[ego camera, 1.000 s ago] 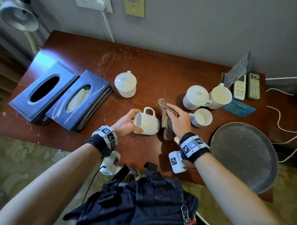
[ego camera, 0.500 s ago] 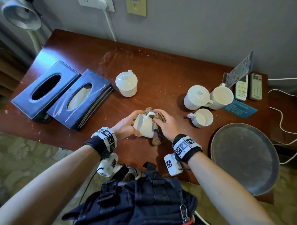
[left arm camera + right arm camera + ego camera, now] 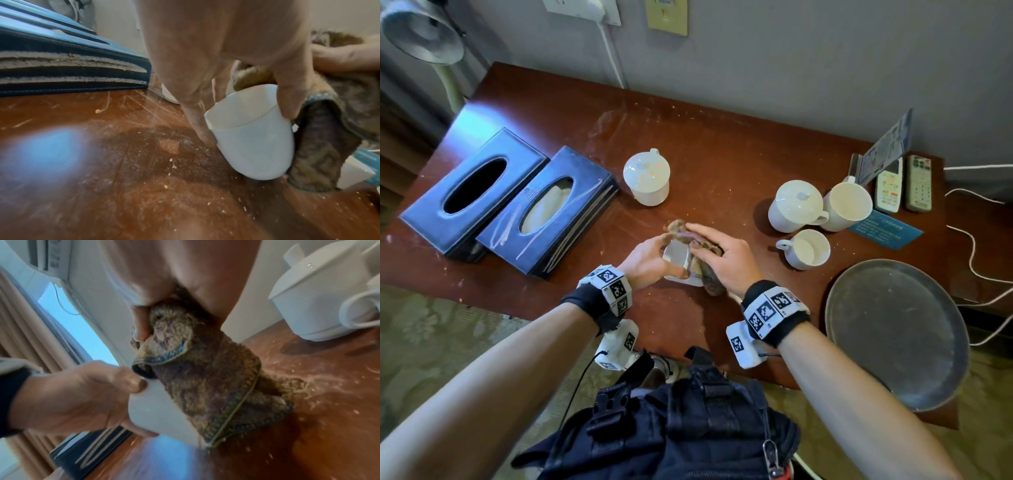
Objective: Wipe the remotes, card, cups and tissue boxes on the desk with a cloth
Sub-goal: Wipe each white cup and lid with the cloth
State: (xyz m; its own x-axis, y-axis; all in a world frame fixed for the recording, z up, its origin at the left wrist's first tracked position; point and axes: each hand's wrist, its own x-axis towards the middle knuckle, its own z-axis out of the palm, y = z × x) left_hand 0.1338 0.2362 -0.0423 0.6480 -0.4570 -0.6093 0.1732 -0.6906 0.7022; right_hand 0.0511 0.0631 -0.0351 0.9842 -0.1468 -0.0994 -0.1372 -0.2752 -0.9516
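Observation:
My left hand (image 3: 650,257) grips a white cup (image 3: 677,255) tipped on its side just above the brown desk (image 3: 722,144); in the left wrist view its thumb and fingers clasp the cup (image 3: 252,142) near the rim. My right hand (image 3: 726,257) holds a brown cloth (image 3: 702,241) wrapped over the cup's far side. In the right wrist view the cloth (image 3: 205,379) drapes down over the cup (image 3: 156,410). Two dark tissue boxes (image 3: 510,202) lie at the left. Two remotes (image 3: 904,183) and a blue card (image 3: 885,231) sit at the back right.
A lidded white cup (image 3: 647,180) stands behind my hands. A lidded cup (image 3: 794,205), an open mug (image 3: 847,205) and a small cup (image 3: 806,250) cluster to the right. A round grey tray (image 3: 897,329) overhangs the front right edge. White cables (image 3: 976,253) trail on the right.
My right hand lifted the cloth from the desk and brought it onto the cup. The left hand tipped the cup further while the cloth moved over its side.

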